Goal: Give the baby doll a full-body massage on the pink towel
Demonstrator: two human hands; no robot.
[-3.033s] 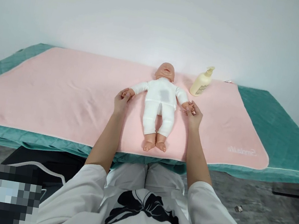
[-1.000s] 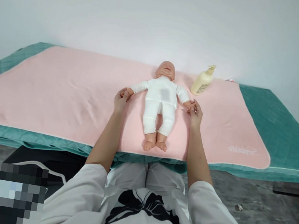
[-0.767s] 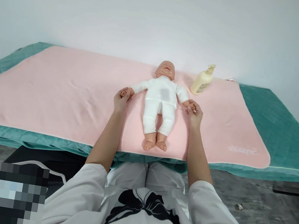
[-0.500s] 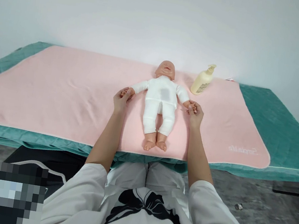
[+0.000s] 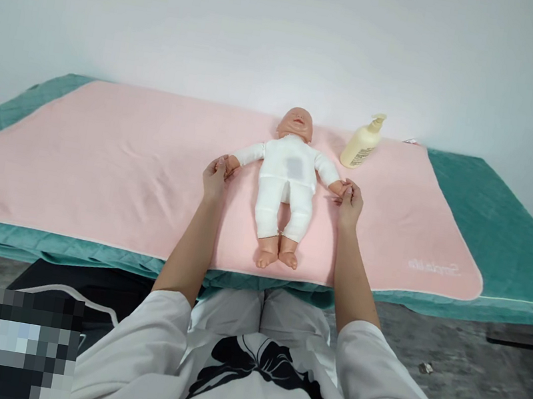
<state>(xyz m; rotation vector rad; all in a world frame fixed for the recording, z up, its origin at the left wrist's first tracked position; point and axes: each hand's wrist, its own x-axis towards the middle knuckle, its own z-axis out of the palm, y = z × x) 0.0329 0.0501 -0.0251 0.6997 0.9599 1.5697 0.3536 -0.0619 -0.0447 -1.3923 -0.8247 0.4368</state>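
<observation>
A baby doll in a white suit lies on its back on a pink blanket, head away from me, arms spread. My left hand is closed round the doll's hand on the left side. On the other side, my right hand pinches the doll's other hand between its fingers. Both my forearms reach straight forward over the blanket's front edge.
A cream pump bottle stands on the blanket just right of the doll's head. The blanket lies on a teal quilted table against a white wall. Below me, grey floor and a dark object at lower left.
Both hands have stayed on the doll's hands with only slight shifts of the fingers. The doll has not moved.
</observation>
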